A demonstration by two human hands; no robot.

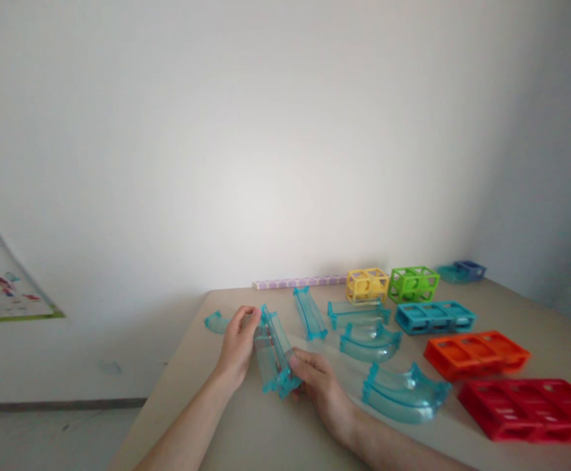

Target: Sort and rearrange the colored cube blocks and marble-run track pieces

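Both of my hands hold straight, clear teal track pieces (273,350) above the near left part of the beige table (246,432). My left hand (239,343) grips the far end from the left side. My right hand (317,383) pinches the near end. Two straight pieces seem pressed side by side between them. A small curved teal piece (215,321) lies just left of my left hand.
More teal track lies to the right: a straight piece (309,313), another (358,311), two curved ones (369,341) (405,392). Beyond stand yellow (367,284) and green (413,282) cubes, blue (435,316), orange (476,353) and red (530,407) frames. A white wall is behind.
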